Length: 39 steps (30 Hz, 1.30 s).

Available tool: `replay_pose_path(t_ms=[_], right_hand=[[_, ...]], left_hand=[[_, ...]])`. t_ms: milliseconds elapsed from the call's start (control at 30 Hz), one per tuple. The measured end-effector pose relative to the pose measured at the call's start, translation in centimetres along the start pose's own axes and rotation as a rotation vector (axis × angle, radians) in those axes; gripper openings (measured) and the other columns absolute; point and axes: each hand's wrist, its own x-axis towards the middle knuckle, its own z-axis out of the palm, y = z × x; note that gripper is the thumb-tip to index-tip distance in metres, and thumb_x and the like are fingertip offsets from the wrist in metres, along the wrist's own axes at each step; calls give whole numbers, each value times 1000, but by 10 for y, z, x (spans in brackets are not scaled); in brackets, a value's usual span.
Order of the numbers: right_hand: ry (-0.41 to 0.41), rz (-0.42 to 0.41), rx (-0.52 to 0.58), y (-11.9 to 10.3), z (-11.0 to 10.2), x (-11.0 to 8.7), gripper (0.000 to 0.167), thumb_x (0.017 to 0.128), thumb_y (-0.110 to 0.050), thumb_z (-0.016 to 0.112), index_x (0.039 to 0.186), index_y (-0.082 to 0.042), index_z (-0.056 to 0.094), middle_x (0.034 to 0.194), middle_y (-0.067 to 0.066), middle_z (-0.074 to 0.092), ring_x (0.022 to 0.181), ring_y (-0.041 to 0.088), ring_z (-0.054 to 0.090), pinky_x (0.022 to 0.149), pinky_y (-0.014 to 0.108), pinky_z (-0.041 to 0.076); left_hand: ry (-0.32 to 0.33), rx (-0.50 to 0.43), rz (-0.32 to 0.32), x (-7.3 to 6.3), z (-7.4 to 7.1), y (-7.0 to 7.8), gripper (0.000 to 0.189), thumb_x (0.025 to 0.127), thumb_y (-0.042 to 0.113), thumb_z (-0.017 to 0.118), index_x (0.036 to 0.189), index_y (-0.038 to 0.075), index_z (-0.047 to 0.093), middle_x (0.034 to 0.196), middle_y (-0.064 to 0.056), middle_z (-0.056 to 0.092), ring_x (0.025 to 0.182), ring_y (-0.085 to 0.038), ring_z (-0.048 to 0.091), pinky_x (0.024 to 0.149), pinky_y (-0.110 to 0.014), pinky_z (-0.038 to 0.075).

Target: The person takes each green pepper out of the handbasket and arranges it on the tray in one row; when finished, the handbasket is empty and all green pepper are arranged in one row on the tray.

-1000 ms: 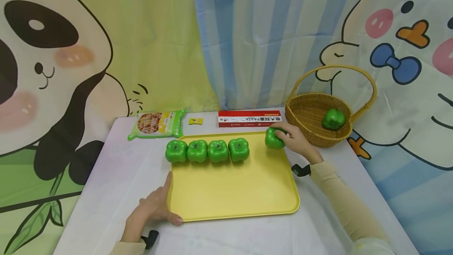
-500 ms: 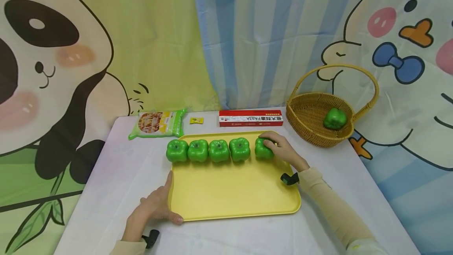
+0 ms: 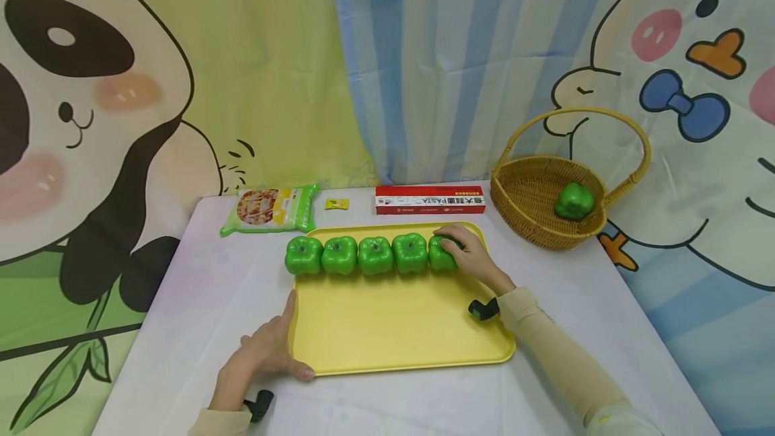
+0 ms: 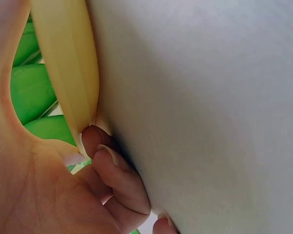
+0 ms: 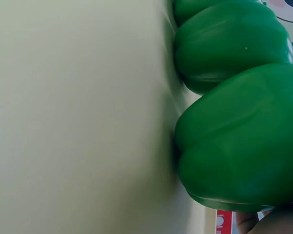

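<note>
My right hand point(image 3: 475, 258) grips a green bell pepper point(image 3: 440, 256) at the right end of a row of several such peppers along the back of a yellow tray point(image 3: 393, 325). In the right wrist view this pepper point(image 5: 244, 141) rests close to its neighbour point(image 5: 229, 46), and part of a finger shows at the bottom edge. At the tray's front left corner, my left hand point(image 3: 260, 355) holds the rim, thumb at the front and a finger along the left side. Curled fingers point(image 4: 119, 175) meet the tray's edge point(image 4: 71, 63) in the left wrist view.
A wicker basket point(image 3: 527, 187) with a tall handle stands at the back right, one green pepper point(image 3: 574, 201) inside. Behind the tray lie a red and white pasta box point(image 3: 430, 200), a small yellow packet point(image 3: 336, 204) and a green food bag point(image 3: 269, 209). Printed curtains hang behind the table.
My right hand has carried its pepper leftward from the tray's back right corner to the end of the row. The left hand stays at the tray's corner.
</note>
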Motion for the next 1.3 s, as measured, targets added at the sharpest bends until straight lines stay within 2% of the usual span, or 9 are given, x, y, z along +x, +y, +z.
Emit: replay_pose_path(t_ms=[100, 333, 667, 1067, 1300], right_hand=[[-9, 12, 12, -17, -2, -3, 30, 104, -8, 49, 127, 6, 63, 131, 26, 59, 127, 43, 53, 111, 59, 41], [-3, 25, 20, -19, -1, -3, 30, 104, -9, 49, 128, 2, 64, 131, 25, 59, 127, 40, 54, 110, 56, 42], [-5, 19, 24, -22, -2, -5, 35, 103, -12, 53, 135, 3, 58, 135, 26, 57, 128, 41, 53, 111, 58, 42], [9, 10, 39, -21, -4, -8, 38, 103, -13, 54, 137, 4, 55, 136, 29, 57, 130, 43, 52, 112, 58, 42], [25, -8, 33, -18, -3, -8, 32, 101, -11, 58, 129, 4, 61, 132, 26, 59, 125, 40, 55, 108, 56, 44]], left_hand=[[-1, -4, -9, 0, 1, 0, 170, 38, 71, 91, 161, 10, -10, 147, -35, 47, 130, -54, 50, 93, -90, 25], [6, 0, -5, 1, 1, 1, 171, 38, 72, 91, 161, 9, -9, 146, -36, 47, 129, -55, 51, 92, -90, 26], [3, -4, -8, -1, 0, 2, 169, 39, 69, 93, 161, 9, -7, 145, -35, 48, 128, -55, 51, 92, -90, 26], [-1, 5, -17, 0, 0, 2, 169, 39, 70, 92, 161, 9, -8, 146, -36, 46, 130, -56, 50, 92, -90, 26], [-1, -3, -14, 0, 0, 2, 169, 40, 69, 93, 161, 9, -8, 146, -36, 47, 129, -56, 51, 92, -90, 25]])
